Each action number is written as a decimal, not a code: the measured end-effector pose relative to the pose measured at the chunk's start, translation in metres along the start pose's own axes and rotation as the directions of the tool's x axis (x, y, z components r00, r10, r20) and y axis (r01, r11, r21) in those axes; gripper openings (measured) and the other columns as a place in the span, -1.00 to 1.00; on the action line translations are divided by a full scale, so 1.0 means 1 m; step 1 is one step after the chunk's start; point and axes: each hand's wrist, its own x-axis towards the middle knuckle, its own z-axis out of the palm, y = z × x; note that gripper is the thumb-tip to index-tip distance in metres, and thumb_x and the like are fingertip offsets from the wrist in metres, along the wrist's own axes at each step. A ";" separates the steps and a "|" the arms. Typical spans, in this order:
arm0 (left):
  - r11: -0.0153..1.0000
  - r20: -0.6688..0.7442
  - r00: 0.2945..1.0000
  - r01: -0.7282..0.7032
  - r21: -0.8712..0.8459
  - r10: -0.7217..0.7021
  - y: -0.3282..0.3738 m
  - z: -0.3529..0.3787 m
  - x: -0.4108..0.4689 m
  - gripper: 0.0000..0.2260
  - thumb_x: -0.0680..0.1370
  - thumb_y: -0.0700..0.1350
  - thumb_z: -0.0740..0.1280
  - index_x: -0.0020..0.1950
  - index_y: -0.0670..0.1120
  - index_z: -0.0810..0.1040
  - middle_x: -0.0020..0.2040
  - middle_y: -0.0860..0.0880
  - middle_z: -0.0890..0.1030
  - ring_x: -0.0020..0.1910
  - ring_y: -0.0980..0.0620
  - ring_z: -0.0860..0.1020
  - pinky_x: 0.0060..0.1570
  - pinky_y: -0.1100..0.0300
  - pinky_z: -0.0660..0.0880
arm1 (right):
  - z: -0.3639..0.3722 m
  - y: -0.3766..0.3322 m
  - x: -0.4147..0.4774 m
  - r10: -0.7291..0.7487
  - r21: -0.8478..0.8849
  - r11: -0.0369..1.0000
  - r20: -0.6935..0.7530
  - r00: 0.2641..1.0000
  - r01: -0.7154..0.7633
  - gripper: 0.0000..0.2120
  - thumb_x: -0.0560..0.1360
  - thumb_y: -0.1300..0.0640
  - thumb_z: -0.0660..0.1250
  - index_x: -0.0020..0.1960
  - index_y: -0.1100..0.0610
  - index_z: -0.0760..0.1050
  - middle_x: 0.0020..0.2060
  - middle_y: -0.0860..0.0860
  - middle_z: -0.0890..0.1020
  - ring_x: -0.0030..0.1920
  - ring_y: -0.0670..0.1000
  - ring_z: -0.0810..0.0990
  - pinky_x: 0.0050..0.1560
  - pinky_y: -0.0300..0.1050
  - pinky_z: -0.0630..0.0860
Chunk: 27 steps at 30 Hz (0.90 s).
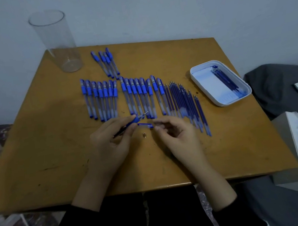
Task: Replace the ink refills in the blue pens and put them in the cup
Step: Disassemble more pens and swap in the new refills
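While my left hand (109, 138) grips the opened pen (135, 119) and my right hand (176, 134) pinches its cap (145, 125), a nudge could roll the loose tip (144, 134) off the tabletop.

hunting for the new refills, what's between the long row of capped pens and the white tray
A fanned row of loose blue refills lies between the capped pens and the white tray, nothing else; the head view shows it.

Left grip (110, 143) holds blue pen (128, 123), tip pointing up-right. Right grip (176, 135) pinches blue cap (145, 125). Small metal tip (144, 134) lies on tabletop (52, 146) between grips. Clear cup (58, 45) upright, far-left corner.
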 end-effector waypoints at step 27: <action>0.999 0.092 0.995 0.028 0.018 -0.030 -0.008 -0.021 -0.012 -0.81 0.55 -0.22 0.47 0.16 -0.15 0.70 0.07 0.05 0.68 0.07 0.19 0.63 0.11 0.32 0.53 | 0.007 -0.020 0.005 0.107 0.266 0.958 -0.003 0.994 -0.103 -0.85 0.46 0.29 0.46 0.02 0.17 0.68 -0.14 -0.02 0.73 -0.11 -0.14 0.67 -0.05 -0.30 0.57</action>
